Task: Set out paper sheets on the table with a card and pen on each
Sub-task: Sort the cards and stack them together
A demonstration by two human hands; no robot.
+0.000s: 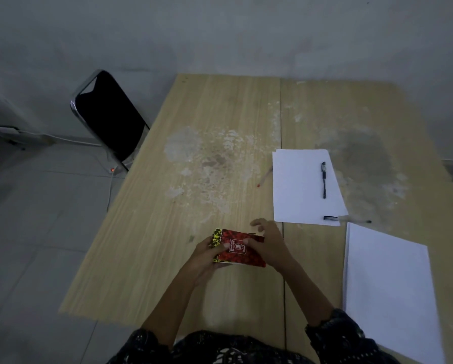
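Observation:
Over the near middle of the wooden table (220, 106) I hold a red patterned card stack (243, 254) with a yellow-and-black edge. My left hand (207, 254) grips its left end from below. My right hand (266, 245) pinches the top card with the thumb, the other fingers curled behind. A white sheet (299, 190) lies to the right with a black pen (324, 179) on it. A second pen (347, 219) lies across that sheet's near corner. A stack of white paper (388, 285) sits at the near right.
A thin pencil with a red tip (264, 177) lies just left of the far sheet. A black folding chair (110, 116) stands at the table's far left corner, with cables (62, 139) on the tiled floor behind it. Worn pale patches mark the tabletop.

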